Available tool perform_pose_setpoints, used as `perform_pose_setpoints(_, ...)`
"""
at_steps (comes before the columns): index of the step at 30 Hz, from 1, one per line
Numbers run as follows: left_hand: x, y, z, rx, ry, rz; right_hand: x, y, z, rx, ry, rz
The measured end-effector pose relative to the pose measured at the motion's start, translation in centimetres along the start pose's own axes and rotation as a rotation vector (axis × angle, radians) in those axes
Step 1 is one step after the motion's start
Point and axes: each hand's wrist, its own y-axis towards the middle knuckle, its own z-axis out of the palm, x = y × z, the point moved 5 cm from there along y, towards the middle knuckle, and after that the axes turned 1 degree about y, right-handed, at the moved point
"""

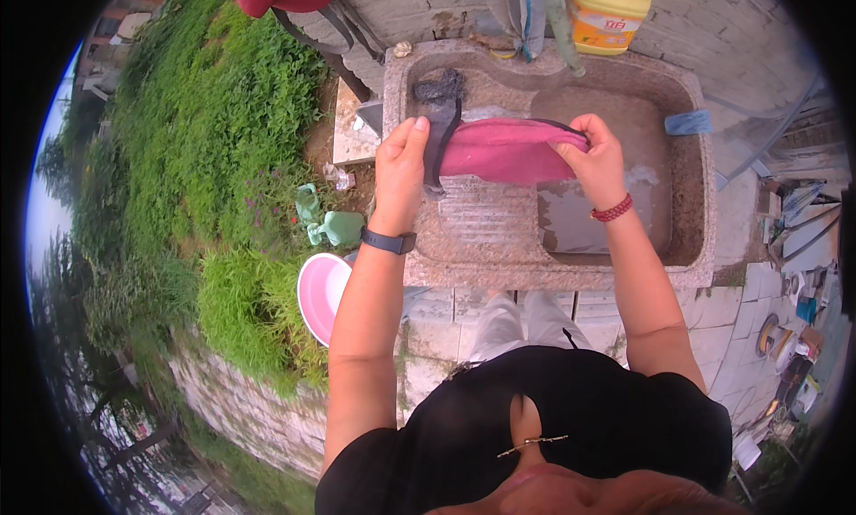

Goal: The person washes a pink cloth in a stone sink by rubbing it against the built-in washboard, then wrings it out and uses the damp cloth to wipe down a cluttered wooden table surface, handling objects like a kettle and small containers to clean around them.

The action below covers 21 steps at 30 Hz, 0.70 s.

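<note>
You hold a pink cloth piece [504, 149] with black edging stretched between your two hands, just above the center of the frame, over the stone sink [553, 276]. Your left hand [403, 167] pinches the dark grey end of the cloth, thumb uppermost; your right hand [596, 161] grasps the black-edged corner at the other end between thumb and fingers. Beneath the cloth, the sink's ridged washboard [481, 216] shows left of the deeper basin, where shallow water [588, 225] lies. A dark crumpled bundle [437, 89] sits in the sink's upper left corner, and a blue cloth [688, 123] hangs over its right rim. At the top of the frame, a yellow jug [609, 20] stands behind the sink. Left of your left forearm you have a pink tub [323, 292], with a pale green container [342, 228] just above it.
</note>
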Motion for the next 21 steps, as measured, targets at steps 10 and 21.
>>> perform_pose_setpoints(10, -0.8, -1.4, -0.7, 0.001, 0.599, 0.077, 0.9, 0.4, 1.7, 0.025, 0.299, 0.127)
perform_pose_setpoints(21, 1.2, -2.8, -3.0, 0.029, -0.224, -0.047, 1.1, -2.0, 2.1, 0.082, 0.661, 0.460)
